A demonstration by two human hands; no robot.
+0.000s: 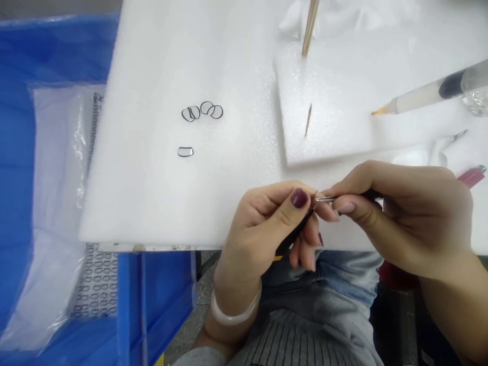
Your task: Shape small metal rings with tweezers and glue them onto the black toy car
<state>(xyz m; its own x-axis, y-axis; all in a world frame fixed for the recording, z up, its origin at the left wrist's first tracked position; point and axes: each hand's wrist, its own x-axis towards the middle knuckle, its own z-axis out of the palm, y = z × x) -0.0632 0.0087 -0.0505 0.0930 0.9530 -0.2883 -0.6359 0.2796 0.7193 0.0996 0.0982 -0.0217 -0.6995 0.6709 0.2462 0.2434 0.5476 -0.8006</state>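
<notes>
Left hand low at frame centre, thumb on top, fingers curled inward and pinched, left wrist angled toward the bottom edge. Right hand reaching in from the right edge, fingertips pinched just beside the left's, right forearm trailing to the lower right corner.

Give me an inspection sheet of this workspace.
Surface: white foam sheet, with a foam pad on it.
Job's things: slim dark tool and fine steel-tipped tool, tips meeting; small clear black-edged pieces on the foam.
Clutter: wooden sticks, toothpick, orange-tipped syringe, white tissue.
Grippers: left hand holds the dark tool; right hand pinches the steel-tipped tool.
Cables: nothing seen.
Surroundings: blue plastic crate, clear plastic bag.
</notes>
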